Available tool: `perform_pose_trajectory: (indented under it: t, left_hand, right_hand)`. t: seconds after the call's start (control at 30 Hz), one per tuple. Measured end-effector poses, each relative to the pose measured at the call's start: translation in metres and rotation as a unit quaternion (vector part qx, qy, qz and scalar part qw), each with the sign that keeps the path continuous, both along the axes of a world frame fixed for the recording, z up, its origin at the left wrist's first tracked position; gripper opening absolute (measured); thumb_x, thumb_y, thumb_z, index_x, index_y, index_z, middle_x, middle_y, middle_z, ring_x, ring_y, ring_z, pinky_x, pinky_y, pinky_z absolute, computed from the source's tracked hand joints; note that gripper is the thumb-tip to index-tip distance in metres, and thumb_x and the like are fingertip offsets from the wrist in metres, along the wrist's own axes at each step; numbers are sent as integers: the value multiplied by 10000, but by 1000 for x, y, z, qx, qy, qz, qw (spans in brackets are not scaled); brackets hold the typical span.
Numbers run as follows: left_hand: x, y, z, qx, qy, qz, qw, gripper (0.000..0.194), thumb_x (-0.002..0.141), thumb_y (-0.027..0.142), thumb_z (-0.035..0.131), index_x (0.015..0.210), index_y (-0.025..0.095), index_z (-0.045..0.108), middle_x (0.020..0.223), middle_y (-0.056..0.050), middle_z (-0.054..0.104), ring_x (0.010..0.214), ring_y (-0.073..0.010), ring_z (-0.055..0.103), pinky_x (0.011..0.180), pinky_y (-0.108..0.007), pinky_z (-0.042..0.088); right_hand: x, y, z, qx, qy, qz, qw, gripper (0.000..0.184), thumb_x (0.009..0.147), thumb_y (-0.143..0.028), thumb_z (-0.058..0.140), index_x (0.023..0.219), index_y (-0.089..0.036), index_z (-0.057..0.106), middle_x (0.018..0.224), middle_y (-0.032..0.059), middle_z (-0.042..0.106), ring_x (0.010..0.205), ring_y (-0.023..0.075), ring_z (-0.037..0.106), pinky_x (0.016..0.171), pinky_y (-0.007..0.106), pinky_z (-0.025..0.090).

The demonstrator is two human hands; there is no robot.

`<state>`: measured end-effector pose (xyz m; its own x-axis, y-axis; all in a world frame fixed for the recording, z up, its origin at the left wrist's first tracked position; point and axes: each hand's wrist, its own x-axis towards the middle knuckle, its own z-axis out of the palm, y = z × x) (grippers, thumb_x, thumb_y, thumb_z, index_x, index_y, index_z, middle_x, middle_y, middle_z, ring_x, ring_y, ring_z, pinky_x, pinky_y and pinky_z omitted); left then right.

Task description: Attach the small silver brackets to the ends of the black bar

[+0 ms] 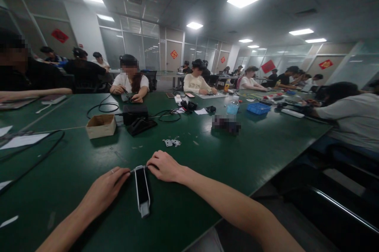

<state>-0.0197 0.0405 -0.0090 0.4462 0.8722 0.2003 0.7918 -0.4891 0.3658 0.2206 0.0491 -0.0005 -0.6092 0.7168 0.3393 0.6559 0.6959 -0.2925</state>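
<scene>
A long, narrow device (142, 190) with a white frame, a black middle and a grey near end lies on the green table (207, 173) in front of me. My left hand (111, 183), with a ring on one finger, is closed in a pinch at the left of the device's far end. On the other side, my right hand (164, 167) pinches close to the same end with its fingers curled down. What sits between the fingertips of each hand is too small to make out. Beyond my right hand lies a small pile of metal plates (172, 142).
A cardboard box (101, 126) stands at the back left beside a black box (135, 115) and cables. Farther right are a water container (233, 106) and a blue basket (258, 108). Several people sit around the table. Its edge runs along my right, near a chair (346, 208).
</scene>
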Motion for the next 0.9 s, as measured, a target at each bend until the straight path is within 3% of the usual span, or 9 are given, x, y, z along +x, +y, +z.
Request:
perform_pose_trajectory:
  t: [0.5,0.7,0.9]
  left_hand:
    - [9,-10,8,7,-17,32,999,333,889,413,380,961,211,634,956,-67,699,872,-239,661,784,-334,514]
    - [13,-13,2,22,-18,28,999,225,910,251,440,985,192,644,961,-55,710,882,-207,663,802,-313,501]
    - [11,-12,-2,33,-33,31,998,180,911,270,500,969,198,655,926,-37,718,854,-199,669,769,-301,500]
  right_hand:
    - [-1,-2,-1,6,-2,6,1000,202,921,-211,494,995,-127,662,934,78,610,885,168,522,784,302,434]
    - [-2,-3,-9,-8,18,0,1000,184,913,-183,497,985,-133,660,935,81,609,874,172,524,772,316,441]
    - [-1,-4,-11,-21,22,1,1000,181,915,-187,497,985,-146,658,937,76,609,864,173,529,767,327,451]
